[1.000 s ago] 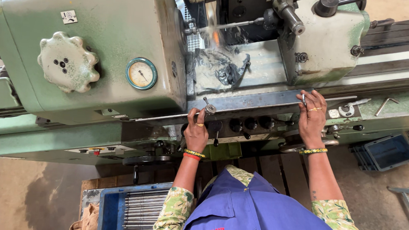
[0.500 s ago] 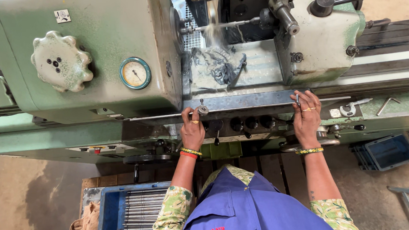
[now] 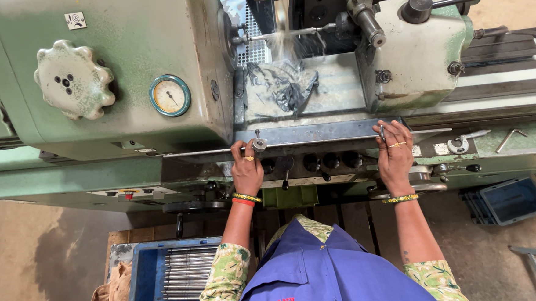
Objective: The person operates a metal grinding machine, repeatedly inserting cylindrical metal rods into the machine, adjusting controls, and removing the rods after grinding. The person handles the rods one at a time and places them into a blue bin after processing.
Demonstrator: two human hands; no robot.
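Observation:
I stand at a large pale green grinding machine (image 3: pixel 120 45). My left hand (image 3: pixel 246 168) rests on the machine's front rail, its fingers by a small round metal knob (image 3: pixel 258 144). My right hand (image 3: pixel 395 152) lies on the dark front ledge (image 3: pixel 318 135) further right and pinches a short thin metal pin (image 3: pixel 382 131) upright between its fingers. Behind the ledge a thin rod (image 3: pixel 286 32) is mounted on the machine, with coolant spraying over a dark rag (image 3: pixel 280 90).
A round pressure gauge (image 3: pixel 170 95) and a lobed handwheel (image 3: pixel 73 80) sit on the left housing. A blue crate with several steel rods (image 3: pixel 179 268) stands at my lower left; another blue crate (image 3: pixel 503 202) is at right. A caliper-like tool (image 3: pixel 461 142) and hex key (image 3: pixel 516 138) lie on the right bed.
The view has shifted slightly, so the machine sits lower in the picture. Both hands stay on the front rail; the left fingers have closed in toward the small knob.

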